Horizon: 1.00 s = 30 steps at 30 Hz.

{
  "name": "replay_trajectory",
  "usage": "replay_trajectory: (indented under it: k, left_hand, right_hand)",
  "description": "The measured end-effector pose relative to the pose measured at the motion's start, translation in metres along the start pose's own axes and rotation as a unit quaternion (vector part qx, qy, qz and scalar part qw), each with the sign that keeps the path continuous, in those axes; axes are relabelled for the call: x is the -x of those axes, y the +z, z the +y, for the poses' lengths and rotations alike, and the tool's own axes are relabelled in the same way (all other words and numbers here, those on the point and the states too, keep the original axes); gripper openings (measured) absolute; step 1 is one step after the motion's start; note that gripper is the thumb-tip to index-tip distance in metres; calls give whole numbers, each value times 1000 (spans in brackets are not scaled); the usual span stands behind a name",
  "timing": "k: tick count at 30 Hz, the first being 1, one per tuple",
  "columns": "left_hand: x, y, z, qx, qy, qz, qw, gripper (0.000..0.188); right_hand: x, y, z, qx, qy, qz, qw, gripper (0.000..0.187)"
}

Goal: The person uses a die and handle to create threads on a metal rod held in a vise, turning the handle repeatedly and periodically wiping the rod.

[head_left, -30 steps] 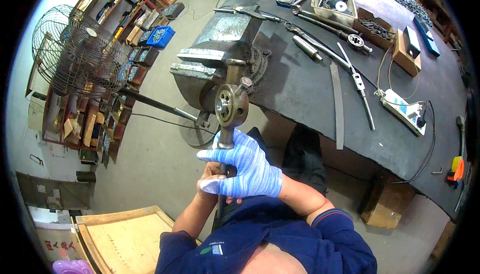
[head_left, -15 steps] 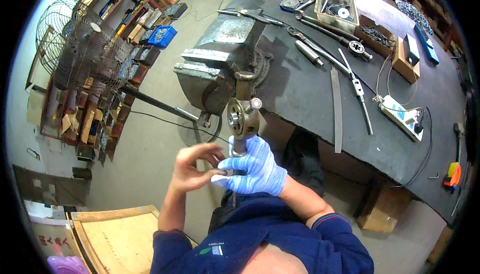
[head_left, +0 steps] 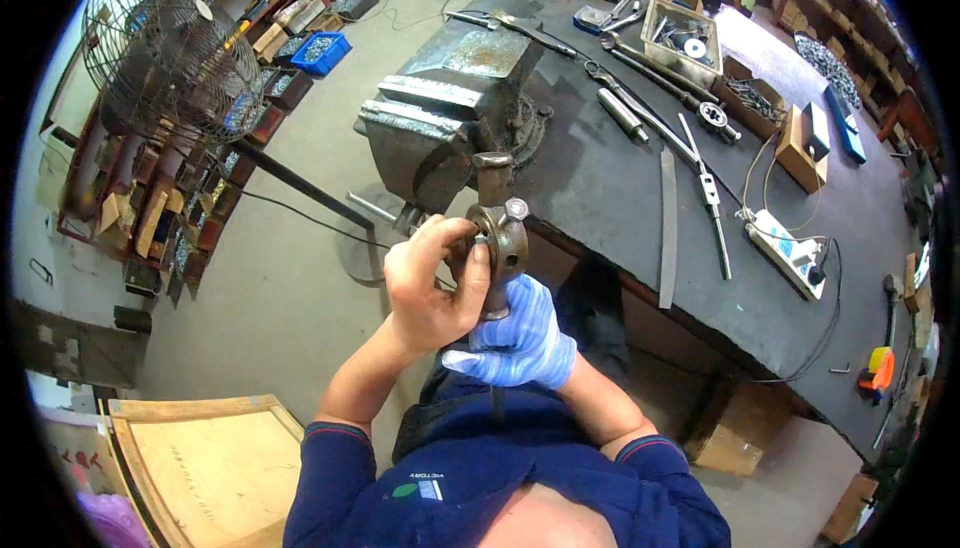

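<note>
My right hand (head_left: 522,336), in a blue-and-white knit glove, is closed round the lower handle of a metal die stock (head_left: 512,244). The tool stands nearly upright in front of my body, its round head above the glove and a bolt sticking out at its upper right. Bare, my left hand (head_left: 432,283) has thumb and forefinger brought together at the opening of that head. A small shiny bit of metal shows at the fingertips; I cannot make out its kind. Just beyond the tool sits a bench vise (head_left: 440,108), mounted at the table's corner.
The dark workbench (head_left: 600,218) carries another die stock (head_left: 714,116), a tap wrench (head_left: 708,188), a flat metal strip (head_left: 668,233) and a power strip (head_left: 788,251). A standing fan (head_left: 170,48) is at the left. A wooden crate (head_left: 205,468) stands at lower left.
My left hand has moved up from beside the gloved fingers to the die stock's round head. The gloved hand keeps its hold on the handle. The view has shifted slightly.
</note>
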<state>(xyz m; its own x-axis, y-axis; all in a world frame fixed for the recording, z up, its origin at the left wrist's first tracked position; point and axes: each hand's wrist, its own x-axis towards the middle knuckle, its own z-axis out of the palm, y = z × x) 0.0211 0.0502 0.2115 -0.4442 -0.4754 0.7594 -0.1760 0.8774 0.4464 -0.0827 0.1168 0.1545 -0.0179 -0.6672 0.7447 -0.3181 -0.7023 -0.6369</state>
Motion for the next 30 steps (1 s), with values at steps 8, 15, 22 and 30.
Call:
replay_trajectory:
  k: [8,15,22,30]
  left_hand:
    - [17,-12,-4,77,-81,-37,993,18]
    - [15,-27,-11,128,-76,-86,985,28]
    - [8,-23,-6,99,-50,-46,993,28]
    - [10,-17,-10,56,25,6,998,20]
  right_hand:
    - [4,-2,-7,-30,57,-58,996,40]
    - [5,-1,-15,-144,93,-16,985,43]
    - [5,-6,-17,-128,121,-64,982,41]
    - [3,-3,-15,-85,107,-72,988,42]
